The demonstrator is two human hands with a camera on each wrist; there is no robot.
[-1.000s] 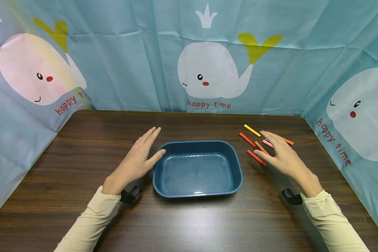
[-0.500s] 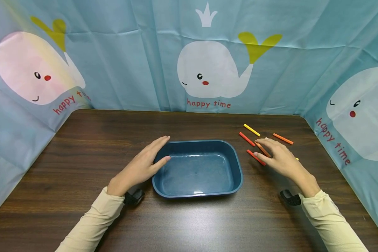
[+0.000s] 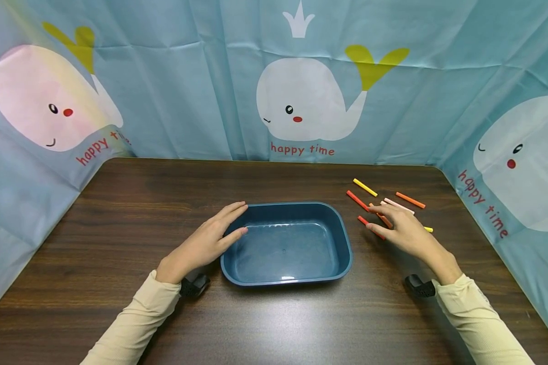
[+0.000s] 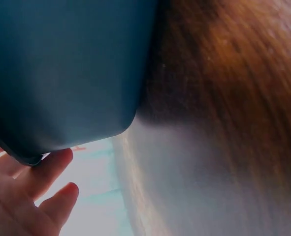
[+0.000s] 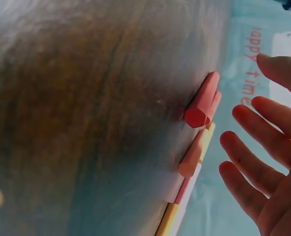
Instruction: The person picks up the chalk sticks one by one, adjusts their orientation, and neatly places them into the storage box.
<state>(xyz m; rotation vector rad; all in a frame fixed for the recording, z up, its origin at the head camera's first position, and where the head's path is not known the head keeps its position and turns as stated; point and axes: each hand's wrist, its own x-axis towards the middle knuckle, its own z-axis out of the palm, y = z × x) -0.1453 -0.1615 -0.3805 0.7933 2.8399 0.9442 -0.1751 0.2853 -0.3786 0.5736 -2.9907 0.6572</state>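
My left hand (image 3: 203,241) is at the left end of a blue plastic tray (image 3: 228,271). Its thumb reaches over the inside and its fairly straight fingers lie at the far left corner. In the left wrist view, fingertips (image 4: 61,157) sit just under the tray's rim. My right hand (image 3: 408,230) hovers over several crayons, fingers spread and nothing held. Under its thumb and fingertips are a red crayon (image 3: 363,220) and an orange crayon (image 3: 386,222). The right wrist view shows the thick six-sided red crayon (image 5: 199,110) lying just off the fingertips.
Around the right hand lie another red crayon (image 3: 357,201), a yellow crayon (image 3: 365,187), a pale crayon (image 3: 401,206), an orange crayon (image 3: 411,199) and a second yellow crayon (image 3: 429,229). A blue whale-print curtain (image 3: 201,101) encloses the dark wooden table (image 3: 274,324).
My left hand has moved right and down to the tray's left rim. The right hand has lowered toward the crayons and shifted slightly nearer, uncovering the pale and far orange ones.
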